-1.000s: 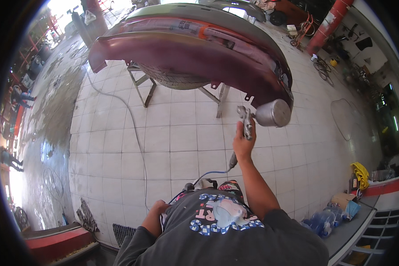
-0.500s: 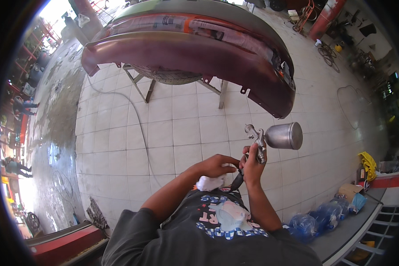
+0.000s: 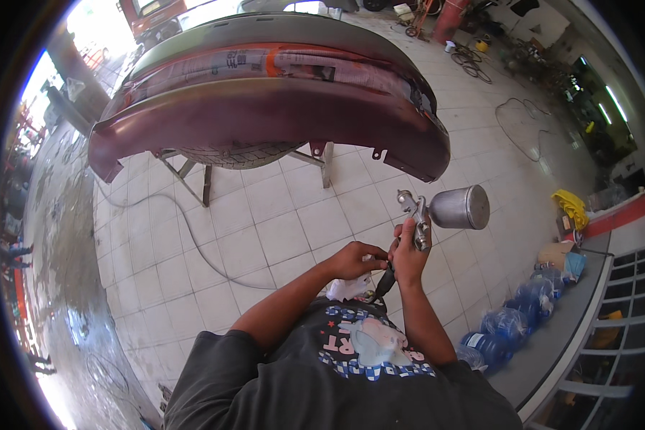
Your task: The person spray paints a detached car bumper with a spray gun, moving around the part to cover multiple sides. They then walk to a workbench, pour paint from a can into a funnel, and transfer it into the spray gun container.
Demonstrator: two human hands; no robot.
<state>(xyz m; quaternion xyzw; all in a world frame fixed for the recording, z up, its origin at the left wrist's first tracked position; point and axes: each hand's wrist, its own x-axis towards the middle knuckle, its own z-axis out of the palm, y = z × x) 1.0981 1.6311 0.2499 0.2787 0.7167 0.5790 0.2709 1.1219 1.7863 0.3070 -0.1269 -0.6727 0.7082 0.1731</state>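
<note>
My right hand (image 3: 408, 254) grips the handle of a metal spray gun (image 3: 417, 215) with a silver cup (image 3: 460, 207) on its right side. The gun is held upright in front of my chest. My left hand (image 3: 355, 259) is closed at the gun's base, next to a white cloth (image 3: 347, 288) below it. Whether the left hand holds the cloth or the black hose fitting (image 3: 385, 281) I cannot tell. A dark red car bumper (image 3: 265, 118) rests on a metal stand (image 3: 197, 175) just ahead, with masking paper along its upper edge.
An air hose (image 3: 193, 240) runs over the white tiled floor under the bumper. Several blue water bottles (image 3: 509, 326) line a grey ledge at right, beside a yellow cloth (image 3: 570, 208). More hoses lie coiled at the far right. A wet pavement borders the left.
My right hand lowered the spray gun from near the bumper toward my chest. My left hand rose from my side and reached the gun's base.
</note>
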